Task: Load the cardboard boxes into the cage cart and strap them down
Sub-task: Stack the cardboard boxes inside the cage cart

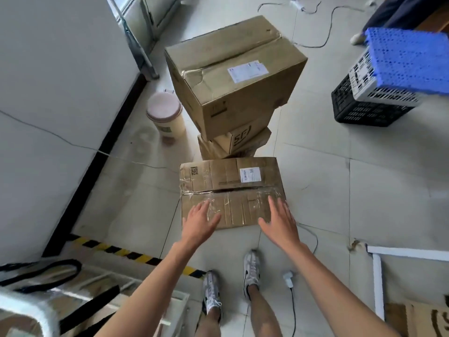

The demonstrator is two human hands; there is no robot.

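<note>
A low taped cardboard box [230,181] lies on the floor in front of my feet. My left hand [200,221] hovers open over its near left corner, my right hand [281,220] open over its near right corner; neither grips it. Behind it a large taped box [233,76] with a white label sits atop a smaller printed box [239,142]. The white cage cart [36,310] is at the lower left with black straps [48,269] lying across cardboard inside it.
A lidded bucket [166,115] stands left of the stack beside a grey wall panel [48,93]. Black and white crates [369,98] with a blue lid sit at the right. Cables and a plug [289,279] lie by my right foot. Another box [422,319] is at the lower right.
</note>
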